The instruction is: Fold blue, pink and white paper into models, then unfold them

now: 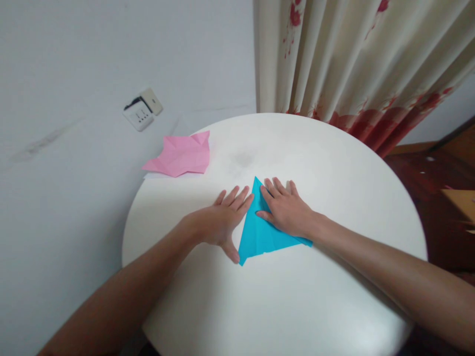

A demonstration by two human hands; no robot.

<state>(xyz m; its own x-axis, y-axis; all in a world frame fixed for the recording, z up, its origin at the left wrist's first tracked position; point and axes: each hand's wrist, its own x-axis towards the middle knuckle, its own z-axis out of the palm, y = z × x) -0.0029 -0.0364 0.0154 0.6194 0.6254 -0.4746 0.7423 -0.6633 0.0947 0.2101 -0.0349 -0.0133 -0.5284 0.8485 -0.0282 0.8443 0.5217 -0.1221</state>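
Observation:
A blue paper [260,237], folded into a triangle, lies flat near the middle of the round white table [334,163]. My left hand [220,220] rests flat along the triangle's left edge, fingers spread, thumb at its lower corner. Flat on top of the paper's right half lies my right hand [287,210], pressing it down with the fingers pointing to the upper tip. Neither hand grips anything.
A crumpled, creased pink paper [180,155] lies at the table's far left edge. A white wall with a socket [143,111] stands behind it. A cream curtain with red flowers [352,64] hangs at the back right. Dark wooden furniture [445,198] is at the right.

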